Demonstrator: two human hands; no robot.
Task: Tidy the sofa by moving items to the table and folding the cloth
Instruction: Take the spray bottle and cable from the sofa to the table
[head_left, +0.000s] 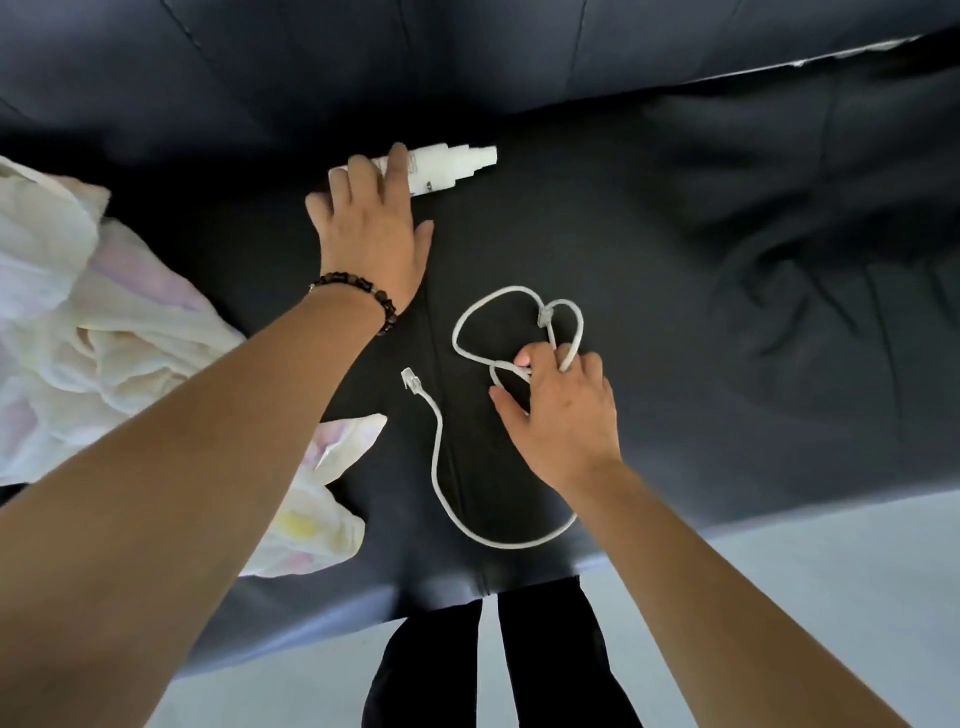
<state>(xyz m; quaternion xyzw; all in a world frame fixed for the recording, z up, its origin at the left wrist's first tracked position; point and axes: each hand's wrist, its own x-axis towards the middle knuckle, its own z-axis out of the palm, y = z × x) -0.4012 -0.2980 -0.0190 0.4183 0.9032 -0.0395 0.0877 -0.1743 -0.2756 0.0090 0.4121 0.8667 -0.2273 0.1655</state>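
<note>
1. Right now the right hand (558, 415) is bent down on the sofa seat (701, 312), its fingers hooked into the tangled part of the white network cable (441, 457); the pinch looks partly closed on a loop rather than fully clamped.
2. Up-left of that cable knot, the left hand (371, 228) lies spread and flat, fingers open, resting on the base end of the white spray bottle (447, 169) without wrapping it yet. A dark bead bracelet (363, 296) sits on that wrist.
3. From the knot, two loops spread toward the sofa back (467, 52), and a long tail curves toward the seat's front edge and ends in a clear plug (410, 382) to the knot's left.
4. The bottle lies on its side against the sofa back, nozzle pointing right.
5. Left of the cable, the pale crumpled cloth (78, 322) is heaped on the seat, unfolded, partly under the left forearm.
6. No worktop is in view, so both items have yet to be carried.
7. Risks, as I judge them: lifting by one loop could let the tail drag and snag its plug in the seat seam or catch the cloth; a flat palm on a round bottle could roll it into the gap under the sofa back; a loose grip might drop it on the floor.
</note>
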